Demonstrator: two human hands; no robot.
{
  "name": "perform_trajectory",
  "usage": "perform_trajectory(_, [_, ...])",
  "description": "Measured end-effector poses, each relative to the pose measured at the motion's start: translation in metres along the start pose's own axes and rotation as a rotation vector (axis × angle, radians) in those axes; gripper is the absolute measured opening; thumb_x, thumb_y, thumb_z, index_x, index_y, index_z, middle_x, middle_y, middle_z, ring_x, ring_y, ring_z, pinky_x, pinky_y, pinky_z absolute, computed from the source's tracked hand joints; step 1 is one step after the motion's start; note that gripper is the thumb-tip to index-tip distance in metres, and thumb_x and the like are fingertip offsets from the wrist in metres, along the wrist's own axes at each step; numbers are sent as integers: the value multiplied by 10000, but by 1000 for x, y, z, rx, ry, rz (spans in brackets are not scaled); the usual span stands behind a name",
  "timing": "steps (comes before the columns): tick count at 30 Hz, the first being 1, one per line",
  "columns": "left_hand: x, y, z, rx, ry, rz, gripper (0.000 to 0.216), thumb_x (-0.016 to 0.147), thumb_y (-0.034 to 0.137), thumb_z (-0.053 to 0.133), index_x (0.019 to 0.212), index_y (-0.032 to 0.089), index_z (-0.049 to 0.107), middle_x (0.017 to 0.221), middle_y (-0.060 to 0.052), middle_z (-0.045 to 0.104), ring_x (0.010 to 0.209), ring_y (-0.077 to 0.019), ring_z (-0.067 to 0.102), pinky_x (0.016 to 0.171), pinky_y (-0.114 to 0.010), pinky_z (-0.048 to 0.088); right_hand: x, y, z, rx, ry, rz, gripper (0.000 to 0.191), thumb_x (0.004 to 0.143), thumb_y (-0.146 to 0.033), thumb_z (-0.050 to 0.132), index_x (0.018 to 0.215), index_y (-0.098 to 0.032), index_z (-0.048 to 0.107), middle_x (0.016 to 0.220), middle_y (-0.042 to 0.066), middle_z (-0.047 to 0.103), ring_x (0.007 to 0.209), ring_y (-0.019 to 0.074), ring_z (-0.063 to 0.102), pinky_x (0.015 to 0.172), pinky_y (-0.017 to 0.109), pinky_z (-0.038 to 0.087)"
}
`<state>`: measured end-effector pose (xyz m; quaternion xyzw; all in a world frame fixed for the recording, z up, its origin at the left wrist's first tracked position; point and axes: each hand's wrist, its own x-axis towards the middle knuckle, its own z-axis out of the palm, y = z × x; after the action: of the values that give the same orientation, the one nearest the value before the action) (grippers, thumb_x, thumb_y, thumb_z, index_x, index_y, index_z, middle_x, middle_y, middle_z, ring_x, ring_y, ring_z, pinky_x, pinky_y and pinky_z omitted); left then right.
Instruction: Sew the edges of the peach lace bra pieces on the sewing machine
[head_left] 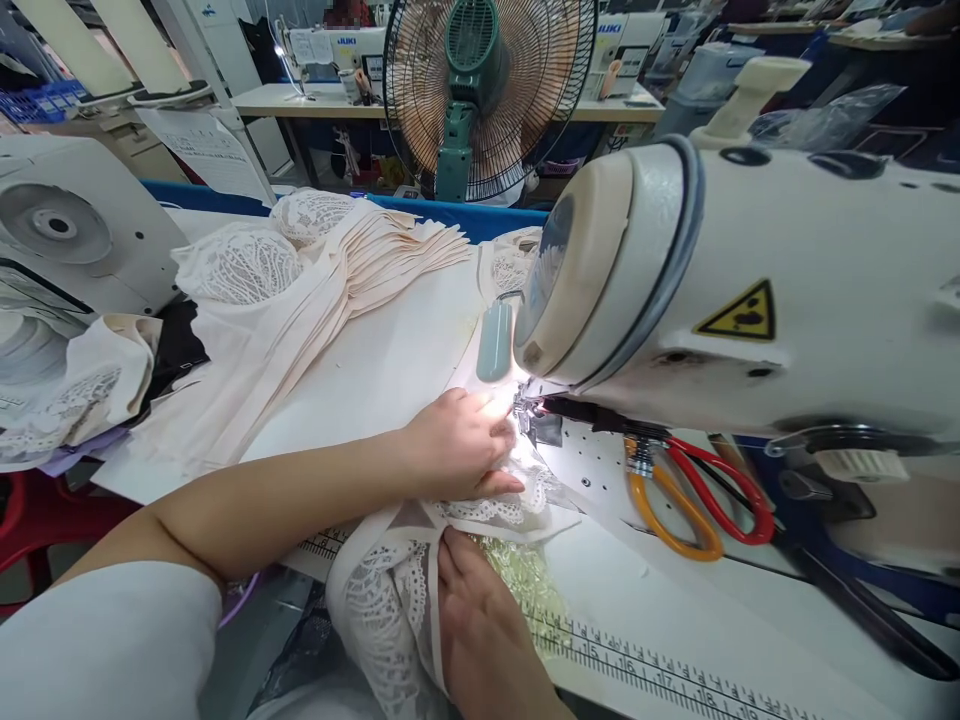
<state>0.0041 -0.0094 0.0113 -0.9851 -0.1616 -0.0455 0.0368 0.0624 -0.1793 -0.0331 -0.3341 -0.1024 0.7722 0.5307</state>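
A cream lace bra piece (382, 590) lies partly on the sewing table and hangs over its front edge. My left hand (461, 440) presses on its fabric just left of the lit presser foot (525, 405), fingers curled and thumb along the lace trim. Lower down, my right hand (480, 620) grips the edge of the same piece beside the cup; its fingertips are partly hidden by the cloth. The head of a white sewing machine (750, 240) reaches over from the right. Where the needle meets the fabric, glare hides detail.
Orange-handled and red-handled scissors (701, 500) lie under the machine arm. A printed ruler (630, 665) runs along the front edge, near pale yellow clippings (529, 585). Stacked cream bra pieces (300, 330) spread at left, beside another machine (82, 220). Behind stands a fan (487, 90).
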Motion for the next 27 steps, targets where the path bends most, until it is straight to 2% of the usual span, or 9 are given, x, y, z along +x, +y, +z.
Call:
perform_trajectory(5, [1, 1, 6, 64, -40, -21, 609, 851, 586, 406, 1095, 57, 586, 895, -136, 588, 794, -240, 529, 631, -340, 432, 6, -3, 12, 121, -70, -38, 620, 659, -326, 726, 1246, -276, 535, 1408, 30, 448, 1316, 254, 365, 1085, 436, 288])
perform_trajectory(8, [1, 0, 4, 77, -97, -33, 577, 842, 532, 461, 1114, 35, 568, 861, -114, 572, 791, -240, 519, 593, -328, 421, 4, -6, 13, 59, -50, -40, 702, 676, -378, 707, 1318, -236, 464, 1454, 51, 373, 1341, 249, 319, 1076, 410, 307])
perform_trajectory(11, [0, -6, -3, 67, -151, -38, 492, 851, 442, 490, 1131, 44, 563, 907, -126, 565, 806, -235, 517, 604, -320, 415, -9, -18, 4, -321, -29, -8, 689, 747, -412, 646, 1369, -251, 397, 1491, 31, 298, 1369, 226, 254, 1081, 386, 295])
perform_trajectory(13, [-1, -12, -7, 38, -175, -25, 387, 866, 336, 497, 1180, 116, 552, 941, -121, 567, 814, -223, 522, 648, -319, 415, -20, -35, -6, -738, -87, -81, 611, 808, -364, 595, 1375, -298, 379, 1432, 33, 412, 1296, 213, 395, 1045, 374, 353])
perform_trajectory(15, [-3, -18, -11, -1, -193, -2, 340, 868, 258, 504, 1204, 230, 547, 977, -105, 572, 856, -221, 531, 725, -351, 417, -27, -58, -18, -1206, -138, -353, 520, 866, -270, 515, 1362, -340, 380, 1176, 38, 632, 1019, 180, 609, 899, 343, 471])
perform_trajectory(17, [-6, -20, -13, -28, -184, 51, 328, 857, 227, 530, 1176, 296, 562, 1037, -97, 575, 940, -237, 527, 798, -411, 409, -27, -83, -30, -1637, -58, -683, 499, 868, -189, 484, 1344, -314, 400, 980, 41, 676, 864, 186, 621, 725, 312, 501])
perform_trajectory(20, [-13, -13, -17, -71, -127, 192, 246, 841, 168, 547, 1061, 250, 621, 1118, -84, 590, 1038, -230, 512, 907, -457, 381, -19, -110, -44, -2145, 66, -841, 362, 859, -140, 447, 1189, -232, 562, 983, 90, 638, 869, 239, 573, 663, 345, 469])
perform_trajectory(23, [-22, 1, -20, -183, -66, 300, 153, 827, 113, 534, 887, 187, 654, 1103, -46, 629, 1034, -179, 538, 1013, -418, 347, -13, -116, -52, -2296, -50, -779, 310, 853, -93, 417, 1081, -187, 604, 953, 91, 615, 856, 225, 549, 671, 337, 451])
perform_trajectory(27, [-32, 17, -15, -249, -13, 308, 135, 825, 137, 506, 834, 132, 641, 1003, -73, 652, 950, -173, 562, 988, -357, 393, -15, -107, -54, -2231, -108, -817, 284, 881, -113, 406, 1105, -159, 575, 840, 71, 576, 778, 194, 523, 679, 331, 435])
